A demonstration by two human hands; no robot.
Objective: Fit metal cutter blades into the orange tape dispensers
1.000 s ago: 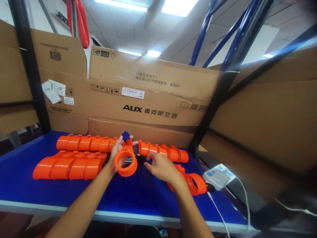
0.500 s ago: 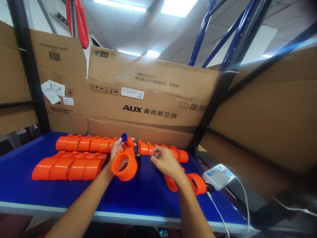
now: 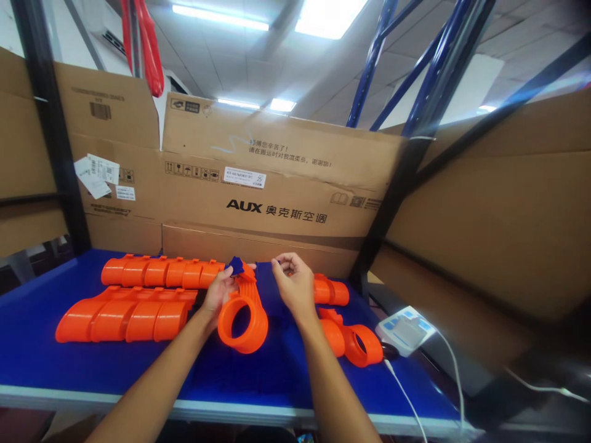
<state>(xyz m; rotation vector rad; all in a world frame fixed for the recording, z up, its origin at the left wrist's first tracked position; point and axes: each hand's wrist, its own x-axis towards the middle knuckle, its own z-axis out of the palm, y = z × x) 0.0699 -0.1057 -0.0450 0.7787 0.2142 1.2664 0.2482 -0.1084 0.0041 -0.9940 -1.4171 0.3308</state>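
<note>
My left hand [image 3: 220, 290] is closed around an orange plastic ring piece [image 3: 244, 332], a wide ring with a ribbed neck on top. The ring faces me and hangs above the table. A bit of dark blue cloth [image 3: 237, 266] sticks out at the upper end of the neck. On the right side of the piece, a dark blue cloth strip [image 3: 268, 284] is stretched across to my right hand [image 3: 296, 286], which pinches its upper corner between thumb and fingers. Where the strip joins the orange piece, I cannot tell.
Two rows of orange ring pieces [image 3: 138, 320] lie on the left of the blue table [image 3: 32, 332]. More orange pieces [image 3: 362, 346] lie right, partly behind my right arm. A white power strip [image 3: 405, 331] with cables stands at the right edge. Cardboard [image 3: 194, 203] walls the back.
My right hand has risen and now holds the dark blue cloth strip, which it has lifted. My left hand and the orange ring piece have shifted slightly right and down.
</note>
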